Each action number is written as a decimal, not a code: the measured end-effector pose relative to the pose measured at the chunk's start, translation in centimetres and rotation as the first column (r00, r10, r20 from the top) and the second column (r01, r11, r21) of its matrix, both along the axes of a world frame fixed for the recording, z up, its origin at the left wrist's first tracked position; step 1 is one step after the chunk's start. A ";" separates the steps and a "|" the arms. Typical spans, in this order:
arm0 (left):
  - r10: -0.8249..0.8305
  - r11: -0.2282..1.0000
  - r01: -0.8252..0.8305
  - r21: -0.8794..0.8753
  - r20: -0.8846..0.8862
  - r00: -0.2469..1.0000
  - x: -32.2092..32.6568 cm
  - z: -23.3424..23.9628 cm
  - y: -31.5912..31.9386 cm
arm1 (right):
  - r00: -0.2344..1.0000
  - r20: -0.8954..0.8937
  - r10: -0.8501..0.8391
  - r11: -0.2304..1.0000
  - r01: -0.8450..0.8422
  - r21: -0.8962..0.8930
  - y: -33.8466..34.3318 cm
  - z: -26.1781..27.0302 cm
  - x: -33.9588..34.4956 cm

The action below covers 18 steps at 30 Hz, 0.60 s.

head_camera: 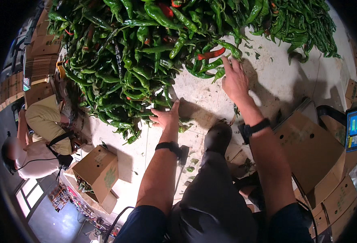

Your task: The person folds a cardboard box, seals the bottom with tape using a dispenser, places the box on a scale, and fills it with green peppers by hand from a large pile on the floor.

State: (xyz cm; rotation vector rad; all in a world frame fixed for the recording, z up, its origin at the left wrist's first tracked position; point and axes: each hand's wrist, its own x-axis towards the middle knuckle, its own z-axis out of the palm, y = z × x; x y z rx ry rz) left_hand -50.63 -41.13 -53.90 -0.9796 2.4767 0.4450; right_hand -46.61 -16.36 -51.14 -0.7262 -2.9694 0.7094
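A large heap of green chili peppers [130,60], with some red ones among them, spreads over the pale floor. My left hand [167,117] rests at the heap's near edge, fingers apart, touching or just above the peppers there. Farther right, my right hand [235,77] reaches to a few loose peppers, its fingertips beside a red pepper [211,54] and a green pepper [211,65]. Whether those fingers touch or pinch a pepper cannot be told. Both wrists wear black straps.
An open cardboard box [101,170] with peppers inside stands at lower left. Another person [38,152] sits beyond it. Cardboard boxes [312,152] and a scale with a lit display [355,127] are on the right. My shoe [218,138] is on the floor among leaf scraps.
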 end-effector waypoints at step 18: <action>-0.005 0.962 0.123 0.243 -0.435 0.900 1.9 -3.0 -3.4 | 0.923 0.157 0.352 0.918 -0.373 0.137 1.4 -2.2 -3.2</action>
